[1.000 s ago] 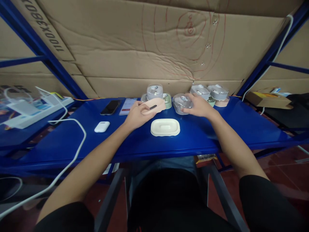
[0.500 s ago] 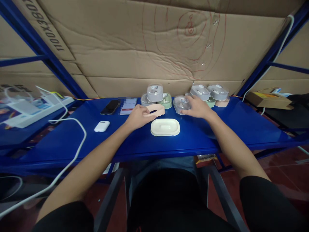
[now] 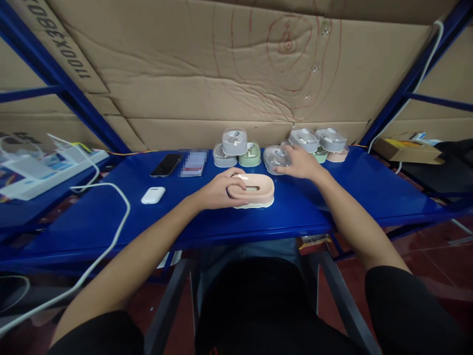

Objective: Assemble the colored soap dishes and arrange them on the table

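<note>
My left hand grips the left end of a pink oval cover with a long slot in its top. The cover sits over a cream oval base, of which only the front rim shows. My right hand is closed around the right side of a grey case with a clear lid, resting on the blue table behind the cover. Part of that case is hidden by my fingers.
Similar clear-lidded cases stand in a left stack and a right stack at the back. A dark phone, a lit phone and a white earbud case lie left. A white power strip and cable are further left.
My left hand has brought the pink cover nearer to me and rightward, from behind the cream base to over it. My right hand stays on the grey case.
</note>
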Demonstrator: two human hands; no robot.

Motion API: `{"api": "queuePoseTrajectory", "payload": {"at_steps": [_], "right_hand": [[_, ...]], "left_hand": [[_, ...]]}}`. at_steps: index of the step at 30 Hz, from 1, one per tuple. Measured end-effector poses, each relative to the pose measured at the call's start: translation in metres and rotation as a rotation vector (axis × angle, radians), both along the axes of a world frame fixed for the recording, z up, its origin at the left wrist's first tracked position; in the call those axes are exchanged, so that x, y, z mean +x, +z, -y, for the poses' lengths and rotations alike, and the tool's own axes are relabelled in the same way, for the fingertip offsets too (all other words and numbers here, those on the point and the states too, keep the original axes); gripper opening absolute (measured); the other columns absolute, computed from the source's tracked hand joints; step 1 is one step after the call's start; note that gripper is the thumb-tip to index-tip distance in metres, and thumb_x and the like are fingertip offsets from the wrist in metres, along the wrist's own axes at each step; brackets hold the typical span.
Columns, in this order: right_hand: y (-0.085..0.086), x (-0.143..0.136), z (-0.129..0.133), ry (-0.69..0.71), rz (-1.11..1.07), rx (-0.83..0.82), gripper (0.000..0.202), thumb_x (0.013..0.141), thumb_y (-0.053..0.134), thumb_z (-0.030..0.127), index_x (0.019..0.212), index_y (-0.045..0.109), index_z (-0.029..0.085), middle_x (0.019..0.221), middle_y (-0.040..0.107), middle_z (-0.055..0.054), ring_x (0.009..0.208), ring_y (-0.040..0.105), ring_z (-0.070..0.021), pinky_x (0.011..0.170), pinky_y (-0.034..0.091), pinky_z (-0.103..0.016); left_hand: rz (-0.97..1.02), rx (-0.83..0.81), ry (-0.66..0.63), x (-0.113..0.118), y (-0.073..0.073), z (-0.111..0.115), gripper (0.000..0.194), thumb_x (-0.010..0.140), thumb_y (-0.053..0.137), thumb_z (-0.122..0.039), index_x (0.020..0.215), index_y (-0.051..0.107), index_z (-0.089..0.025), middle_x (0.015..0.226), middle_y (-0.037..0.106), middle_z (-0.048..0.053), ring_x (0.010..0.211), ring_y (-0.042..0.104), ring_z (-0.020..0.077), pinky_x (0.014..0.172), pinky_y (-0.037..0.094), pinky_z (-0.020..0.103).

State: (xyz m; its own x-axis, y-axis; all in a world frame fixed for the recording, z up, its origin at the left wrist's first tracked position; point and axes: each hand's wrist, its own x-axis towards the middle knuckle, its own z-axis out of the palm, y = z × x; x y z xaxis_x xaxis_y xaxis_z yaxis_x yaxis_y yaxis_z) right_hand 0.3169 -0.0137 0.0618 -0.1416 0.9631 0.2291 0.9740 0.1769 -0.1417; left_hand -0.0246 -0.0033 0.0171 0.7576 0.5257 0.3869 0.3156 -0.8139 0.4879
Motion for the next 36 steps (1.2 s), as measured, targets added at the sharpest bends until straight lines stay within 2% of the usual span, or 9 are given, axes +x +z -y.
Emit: {"api": "queuePoseTrajectory", "payload": {"at_steps": [9,15,20,23,25,27,30,33,36], "right_hand": [[0.0,-0.001,0.0,-0.026,0.005,-0.014,0.092,0.093,0.079,0.071,0.162,0.059,0.014,0.149,0.071,-0.028,0.136,0.071,-0.0523,0.11,0.06,-0.062],[-0.001,0.001,-0.001,-0.016,0.0,0.016,0.092,0.091,0.082,0.074,0.16,0.062,0.016,0.144,0.073,-0.026,0.131,0.073,-0.0508,0.106,0.062,-0.06],[-0.002,0.002,-0.001,-0.02,-0.023,0.015,0.092,0.089,0.083,0.075,0.159,0.063,0.018,0.144,0.074,-0.025,0.13,0.073,-0.0511,0.107,0.062,-0.062],[-0.001,0.0,0.001,-0.015,-0.053,0.024,0.093,0.088,0.083,0.071,0.16,0.063,0.017,0.146,0.073,-0.026,0.133,0.072,-0.0533,0.109,0.061,-0.065],[-0.001,-0.002,0.003,0.008,-0.094,0.065,0.094,0.087,0.084,0.07,0.162,0.062,0.017,0.148,0.072,-0.026,0.136,0.07,-0.0532,0.112,0.059,-0.066],[-0.001,-0.004,0.006,0.089,-0.167,0.125,0.094,0.086,0.084,0.067,0.162,0.061,0.018,0.15,0.071,-0.024,0.138,0.069,-0.0502,0.116,0.057,-0.065],[0.001,-0.008,0.011,0.289,-0.315,0.18,0.087,0.087,0.081,0.062,0.162,0.06,0.021,0.152,0.07,-0.02,0.133,0.071,-0.0425,0.117,0.058,-0.062],[0.003,-0.013,0.017,0.477,-0.393,0.119,0.079,0.088,0.08,0.056,0.159,0.062,0.024,0.153,0.072,-0.016,0.13,0.072,-0.0394,0.117,0.058,-0.061],[0.002,-0.02,0.023,0.62,-0.413,-0.006,0.079,0.087,0.083,0.055,0.158,0.064,0.026,0.153,0.072,-0.015,0.136,0.07,-0.0397,0.116,0.06,-0.061]], "left_hand": [[-0.111,-0.016,-0.01,0.001,0.002,0.005,0.045,0.075,0.098,-0.049,0.112,0.081,-0.029,0.151,0.065,0.01,0.138,0.07,0.0376,0.122,0.058,0.058],[-0.154,0.064,0.003,0.003,-0.005,0.007,0.047,0.088,0.09,-0.054,0.126,0.081,-0.028,0.166,0.064,0.012,0.15,0.066,0.0396,0.129,0.053,0.053],[-0.19,0.141,0.022,0.007,-0.015,0.005,0.057,0.099,0.083,-0.058,0.147,0.075,-0.029,0.176,0.057,0.015,0.161,0.057,0.0424,0.135,0.046,0.06],[-0.243,0.144,0.006,0.009,-0.014,0.007,0.064,0.104,0.076,-0.056,0.163,0.066,-0.034,0.181,0.051,0.015,0.164,0.054,0.045,0.134,0.044,0.065],[-0.287,0.151,-0.021,0.009,-0.011,0.01,0.062,0.108,0.069,-0.052,0.168,0.062,-0.037,0.184,0.047,0.015,0.17,0.046,0.0464,0.134,0.042,0.069],[-0.291,0.152,-0.047,0.009,-0.01,0.012,0.064,0.109,0.066,-0.05,0.171,0.058,-0.036,0.185,0.045,0.015,0.173,0.041,0.0463,0.135,0.04,0.07],[-0.189,0.078,-0.009,0.009,-0.011,0.011,0.09,0.099,0.079,-0.053,0.179,0.045,-0.028,0.183,0.048,0.019,0.17,0.047,0.0455,0.137,0.042,0.065],[-0.107,-0.044,0.068,0.008,-0.016,0.004,0.118,0.085,0.091,-0.056,0.182,0.032,-0.022,0.18,0.05,0.023,0.164,0.054,0.0466,0.134,0.048,0.062],[-0.052,-0.103,0.069,0.006,-0.026,-0.009,0.125,0.078,0.097,-0.056,0.18,0.033,-0.022,0.177,0.053,0.025,0.162,0.056,0.0497,0.131,0.051,0.066]]}}
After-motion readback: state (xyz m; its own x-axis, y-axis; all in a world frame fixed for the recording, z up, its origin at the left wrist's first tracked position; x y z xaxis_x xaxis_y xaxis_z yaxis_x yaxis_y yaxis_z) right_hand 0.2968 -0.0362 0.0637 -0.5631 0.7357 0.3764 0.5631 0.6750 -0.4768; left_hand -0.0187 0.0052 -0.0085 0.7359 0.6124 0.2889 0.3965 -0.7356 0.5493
